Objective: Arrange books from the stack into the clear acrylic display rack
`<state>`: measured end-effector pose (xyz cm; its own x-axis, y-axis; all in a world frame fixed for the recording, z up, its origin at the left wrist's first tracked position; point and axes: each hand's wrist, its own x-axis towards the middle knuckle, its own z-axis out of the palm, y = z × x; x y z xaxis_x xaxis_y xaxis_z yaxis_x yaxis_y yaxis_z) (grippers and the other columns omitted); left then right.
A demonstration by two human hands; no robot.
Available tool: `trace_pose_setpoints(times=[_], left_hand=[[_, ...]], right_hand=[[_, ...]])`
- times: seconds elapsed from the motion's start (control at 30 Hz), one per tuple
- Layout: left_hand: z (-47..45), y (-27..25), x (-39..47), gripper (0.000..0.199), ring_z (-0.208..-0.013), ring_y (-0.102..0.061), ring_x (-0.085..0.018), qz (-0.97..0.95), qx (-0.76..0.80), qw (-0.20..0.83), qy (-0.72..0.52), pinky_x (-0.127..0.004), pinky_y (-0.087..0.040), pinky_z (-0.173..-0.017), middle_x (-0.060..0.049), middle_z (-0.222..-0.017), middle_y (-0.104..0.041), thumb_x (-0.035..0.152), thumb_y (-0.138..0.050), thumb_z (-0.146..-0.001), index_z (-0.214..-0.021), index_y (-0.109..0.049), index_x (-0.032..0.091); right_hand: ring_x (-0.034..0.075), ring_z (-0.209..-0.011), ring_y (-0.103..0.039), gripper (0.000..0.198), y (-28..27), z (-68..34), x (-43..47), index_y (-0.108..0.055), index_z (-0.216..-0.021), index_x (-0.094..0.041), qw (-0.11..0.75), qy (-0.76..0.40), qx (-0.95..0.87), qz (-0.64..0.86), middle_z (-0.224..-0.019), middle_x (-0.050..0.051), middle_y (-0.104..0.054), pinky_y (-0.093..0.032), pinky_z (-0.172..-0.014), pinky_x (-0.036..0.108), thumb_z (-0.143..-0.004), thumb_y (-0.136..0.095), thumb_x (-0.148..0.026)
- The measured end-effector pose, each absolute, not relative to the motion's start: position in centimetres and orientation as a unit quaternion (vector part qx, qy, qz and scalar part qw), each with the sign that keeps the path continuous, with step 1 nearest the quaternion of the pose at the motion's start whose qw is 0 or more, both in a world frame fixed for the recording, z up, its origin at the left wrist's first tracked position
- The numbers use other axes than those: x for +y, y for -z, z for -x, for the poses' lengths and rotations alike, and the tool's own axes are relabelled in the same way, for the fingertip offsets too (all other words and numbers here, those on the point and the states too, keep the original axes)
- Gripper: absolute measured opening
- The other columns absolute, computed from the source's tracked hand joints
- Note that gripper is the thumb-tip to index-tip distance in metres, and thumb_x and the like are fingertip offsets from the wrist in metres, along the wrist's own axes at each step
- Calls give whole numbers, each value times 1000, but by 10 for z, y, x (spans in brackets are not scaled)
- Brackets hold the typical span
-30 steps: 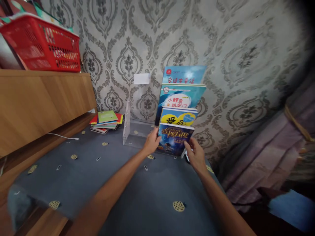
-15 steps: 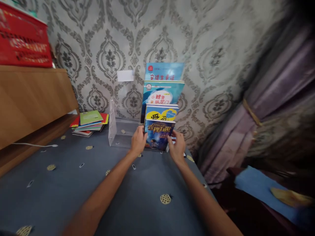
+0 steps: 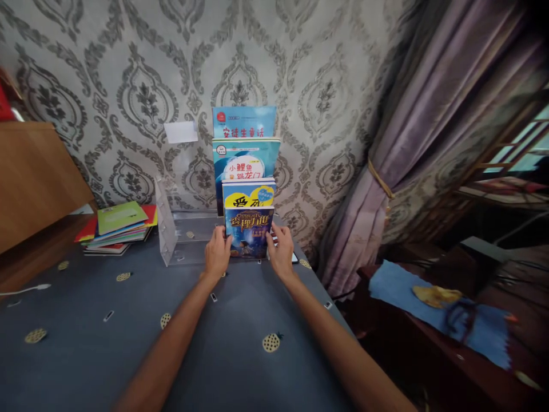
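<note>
Four covers stand stepped up the right part of the clear rack [image 3: 165, 226]: light-blue book [image 3: 244, 118] at back, then teal book [image 3: 269, 151], yellow-and-blue book [image 3: 253, 199], dark-blue book [image 3: 249, 233] in front. Left hand [image 3: 217, 253] and right hand [image 3: 281, 252] grip the dark-blue book's side edges; it's upright and looks nearly placed, can't tell if fully seated. Not racked: a stack of booklets [image 3: 122, 218], flat on the bench [image 3: 214, 366], left of the rack.
</note>
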<state>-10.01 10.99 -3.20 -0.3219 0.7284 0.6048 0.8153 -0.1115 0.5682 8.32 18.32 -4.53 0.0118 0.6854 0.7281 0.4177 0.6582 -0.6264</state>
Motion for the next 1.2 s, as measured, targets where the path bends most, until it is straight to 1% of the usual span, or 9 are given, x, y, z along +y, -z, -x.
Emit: trace_pose_setpoints(times=[0.23,0.47,0.8,0.97,1.13,1.2], left_hand=[[103,35,112,10,-82,-62,-19,593,-633,54,494,-29,-46,-74,-2,-94,-62,22,-52,-95,-105,-50,23],[104,37,113,10,-82,-62,-19,594,-620,55,510,-29,-46,-74,-2,-92,-61,22,-51,-95,-105,-50,23],[105,38,113,12,-83,-62,-20,590,-615,46,521,-31,-47,-76,-3,-93,-61,23,-52,-94,-106,-51,23],[107,41,114,13,-84,-64,-19,594,-606,32,528,-32,-48,-78,-3,-96,-63,22,-53,-94,-107,-51,23],[109,43,114,15,-85,-63,-19,601,-604,31,523,-33,-49,-80,-3,-97,-61,22,-54,-93,-108,-50,23],[110,43,113,16,-85,-63,-20,604,-606,30,517,-33,-49,-79,-4,-97,-61,22,-54,-93,-109,-50,22]], right_hand=[[22,-82,-59,41,47,-82,184,-66,-130,-20,595,-118,-691,393,-97,8,-56,-56,-68,36,-95,-49,-32],[21,-77,-58,38,45,-83,183,-69,-124,-19,594,-104,-694,394,-96,8,-56,-57,-68,36,-96,-48,-33],[23,-80,-59,38,46,-83,181,-68,-127,-24,597,-111,-692,390,-95,7,-55,-56,-70,39,-96,-48,-32],[20,-73,-59,40,48,-85,179,-66,-128,-21,585,-145,-691,399,-98,6,-56,-56,-69,37,-94,-49,-34],[24,-85,-61,39,47,-85,178,-64,-125,-19,586,-149,-687,403,-98,8,-59,-56,-68,37,-91,-51,-33],[24,-86,-61,38,45,-85,177,-64,-124,-19,585,-142,-686,408,-97,8,-59,-56,-69,37,-90,-51,-32]])
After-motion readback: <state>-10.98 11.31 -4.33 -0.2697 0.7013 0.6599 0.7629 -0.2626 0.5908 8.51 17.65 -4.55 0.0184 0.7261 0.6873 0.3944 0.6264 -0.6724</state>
